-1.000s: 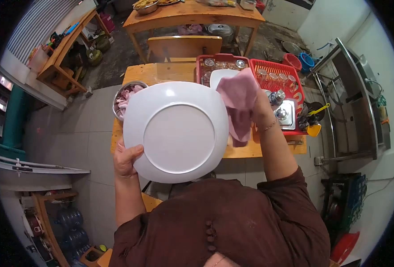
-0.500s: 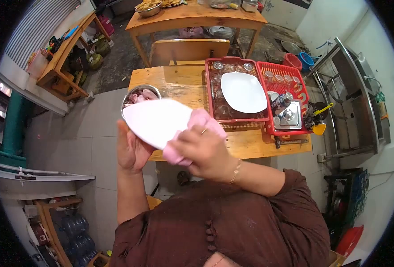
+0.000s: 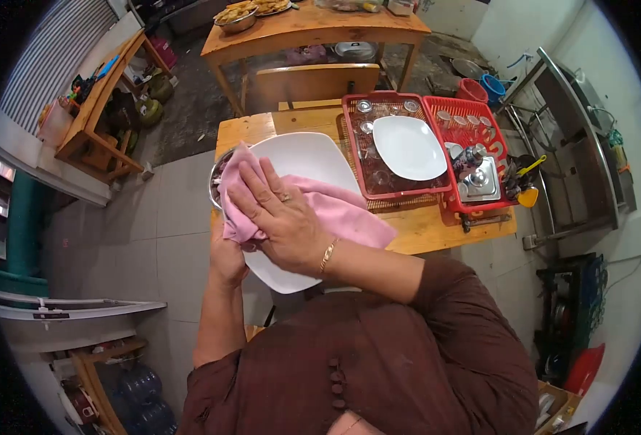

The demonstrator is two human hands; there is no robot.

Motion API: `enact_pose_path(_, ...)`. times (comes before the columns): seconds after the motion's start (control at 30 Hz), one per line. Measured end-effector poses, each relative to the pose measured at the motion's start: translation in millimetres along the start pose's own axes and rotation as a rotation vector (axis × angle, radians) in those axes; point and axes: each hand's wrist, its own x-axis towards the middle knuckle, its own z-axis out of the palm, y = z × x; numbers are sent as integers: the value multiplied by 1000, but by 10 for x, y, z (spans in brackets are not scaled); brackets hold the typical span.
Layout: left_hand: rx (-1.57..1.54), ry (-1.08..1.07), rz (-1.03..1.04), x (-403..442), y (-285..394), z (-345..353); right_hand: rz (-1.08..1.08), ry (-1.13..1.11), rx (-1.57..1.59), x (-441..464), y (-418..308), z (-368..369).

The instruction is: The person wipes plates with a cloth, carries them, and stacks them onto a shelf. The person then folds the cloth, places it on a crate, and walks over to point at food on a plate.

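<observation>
A white plate (image 3: pixel 313 156) with rounded corners is tilted in front of my body. My left hand (image 3: pixel 227 255) grips its left edge, its fingers partly hidden by the plate and a pink cloth (image 3: pixel 338 214). My right hand (image 3: pixel 288 225) holds the cloth against the plate's face, fingers extended and pressing near the left rim. The cloth folds over that rim, and its loose end trails right below my wrist. Behind the plate's left side, a metal bowl (image 3: pixel 214 190) is mostly covered; the pinkish pieces in it barely show.
On the wooden table (image 3: pixel 414 230), a red tray (image 3: pixel 405 194) holds upturned glasses with another white plate (image 3: pixel 411 148) on top. Beside it, a red basket (image 3: pixel 480 209) contains glasses, a metal container and utensils. A wooden chair (image 3: pixel 320 80) stands beyond the table.
The plate has turned and shifted right. My right hand and the cloth have moved left to its left edge, and the cloth is now spread out rather than bunched.
</observation>
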Motion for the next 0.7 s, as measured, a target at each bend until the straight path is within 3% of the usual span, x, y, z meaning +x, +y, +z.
enact_pose_path(0.07, 254, -64, 36, 20, 122, -15, -94, -22, -420, 126, 163, 5)
enact_pose_path(0.1, 257, -19, 5, -1, 144, -12, -82, 77, -444, 193, 330, 53)
enact_pose_path(0.2, 200, 87, 0, -34, 100, -34, 98, 67, -640, 264, 705, -59)
enact_pose_path(0.23, 192, 118, 24, -12, 56, -96, 102, 68, -646, 240, 792, -83)
enact_pose_path(0.3, 181, 151, 63, 35, 17, -107, 384, 15, -476, 193, 890, -122)
enact_pose_path(0.33, 174, 190, 105, 54, 0, -115, 391, 14, -481, 155, 854, -161)
enact_pose_path(0.4, 164, 193, 102, 142, 9, -190, 603, -30, -426, 26, 675, -220)
enact_pose_path(0.47, 161, 193, 98, 255, -2, -226, 616, -75, -418, -181, 559, -216)
enact_pose_path(0.53, 189, 230, 256, 401, -44, -229, 624, -117, -414, -368, 407, -160)
enact_pose_path(0.6, 157, 218, 252, 565, -102, -229, 600, -347, -480, -530, 259, -136)
enact_pose_path(0.63, 125, 217, 254, 651, -143, -225, 608, -342, -484, -546, 232, -214)
enact_pose_path(0.7, 94, 145, 206, 825, -319, -230, 682, -443, -264, -651, 197, -482)
